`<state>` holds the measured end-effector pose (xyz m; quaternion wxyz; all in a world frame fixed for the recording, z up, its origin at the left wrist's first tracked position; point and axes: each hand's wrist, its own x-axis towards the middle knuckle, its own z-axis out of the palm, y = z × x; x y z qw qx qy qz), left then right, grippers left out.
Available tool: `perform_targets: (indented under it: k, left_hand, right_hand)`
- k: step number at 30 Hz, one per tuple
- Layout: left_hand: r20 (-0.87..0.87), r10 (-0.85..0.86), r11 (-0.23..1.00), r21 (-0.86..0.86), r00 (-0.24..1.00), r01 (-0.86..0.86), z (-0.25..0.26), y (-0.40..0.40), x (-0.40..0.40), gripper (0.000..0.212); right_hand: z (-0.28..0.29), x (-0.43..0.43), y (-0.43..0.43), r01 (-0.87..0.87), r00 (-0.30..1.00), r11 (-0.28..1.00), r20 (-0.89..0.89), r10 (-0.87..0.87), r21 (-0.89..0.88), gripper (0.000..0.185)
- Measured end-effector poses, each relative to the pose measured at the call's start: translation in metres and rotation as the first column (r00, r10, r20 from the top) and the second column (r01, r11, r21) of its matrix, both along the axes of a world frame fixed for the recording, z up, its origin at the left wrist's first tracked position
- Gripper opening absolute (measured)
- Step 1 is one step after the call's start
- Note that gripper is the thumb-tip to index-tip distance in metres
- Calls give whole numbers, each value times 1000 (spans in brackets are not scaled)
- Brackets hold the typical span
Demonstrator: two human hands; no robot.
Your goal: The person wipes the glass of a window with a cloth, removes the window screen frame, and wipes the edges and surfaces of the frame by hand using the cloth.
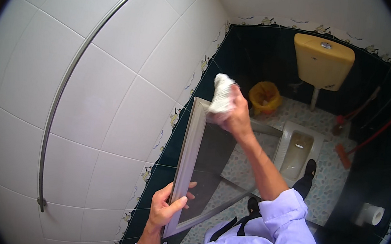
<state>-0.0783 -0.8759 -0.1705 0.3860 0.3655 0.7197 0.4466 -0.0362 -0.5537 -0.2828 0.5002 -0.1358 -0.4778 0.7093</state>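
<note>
A framed mesh window screen (189,150) stands tilted in front of me, close to the tiled wall. My left hand (170,203) grips its near side bar, with the thumb on the face and the fingers behind the inner edge. In my right hand (236,116) is a bunched white cloth (222,93), slightly blurred, at the frame's upper corner. Through the mesh the pebble-patterned floor shows. The right palm is hidden by the cloth and the back of the hand.
Ahead are a squat toilet (298,153), a yellow cistern (323,62) and a bin with a yellow liner (265,97). A red-handled broom (343,156) leans at the right, near a toilet paper roll (374,215). A metal rail (63,85) runs along the left wall.
</note>
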Motion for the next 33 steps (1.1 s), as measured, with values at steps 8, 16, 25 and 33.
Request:
perform_targets:
  k: [8,16,25,33]
  left_hand:
    - [-44,47,999,6,998,-47,7,-19,-3,49]
    - [-20,1,999,-40,1000,-2,19,-19,-9,51]
    - [40,-36,999,-37,999,37,32,-29,-22,49]
    - [52,-40,997,-57,998,43,24,-29,-20,49]
  right_hand:
    - [-68,35,24,-475,730,853,-639,244,-217,107]
    - [18,15,1,-248,968,898,63,242,364,29]
    - [-52,77,33,-588,756,805,305,580,-75,27]
    - [50,38,6,-685,728,718,132,673,121,21]
